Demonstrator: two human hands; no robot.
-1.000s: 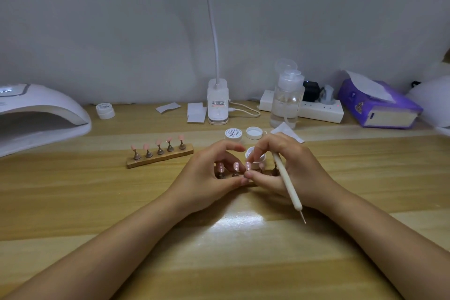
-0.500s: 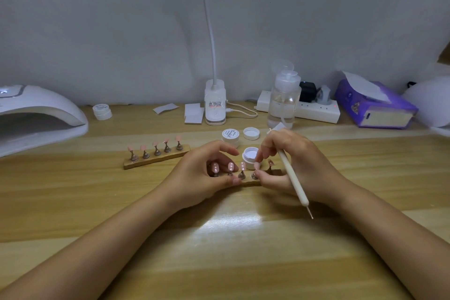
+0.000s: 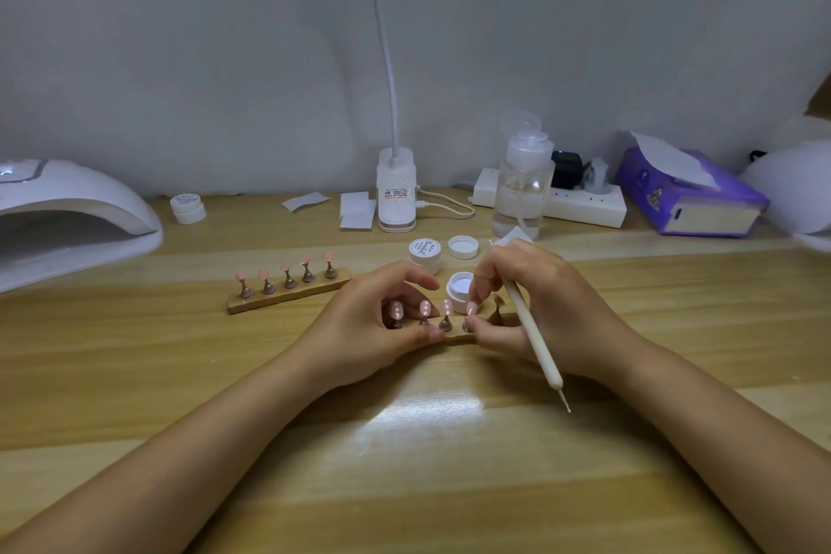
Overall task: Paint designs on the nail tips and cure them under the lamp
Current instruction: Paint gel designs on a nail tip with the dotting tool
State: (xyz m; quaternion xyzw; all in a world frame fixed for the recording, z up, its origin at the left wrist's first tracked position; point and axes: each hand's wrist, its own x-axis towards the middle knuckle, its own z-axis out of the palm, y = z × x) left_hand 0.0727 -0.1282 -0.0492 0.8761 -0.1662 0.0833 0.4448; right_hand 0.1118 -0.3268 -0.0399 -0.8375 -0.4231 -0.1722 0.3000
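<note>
Right hand [image 3: 535, 306] shifted right, gripping dotting pen [image 3: 535, 337], pinching nail tip [image 3: 470, 309]

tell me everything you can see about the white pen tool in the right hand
The pen tool is a slim, off-white stick, smooth and matte, perhaps plastic. It thickens toward the lower end, then narrows to a thin pointed metal-looking tip aimed at the person, above the wooden table. It slants from the fingers down and to the right across the right hand, whose curled fingers hold its upper part. Its top end is hidden in that grip, near the open white jar.
</note>
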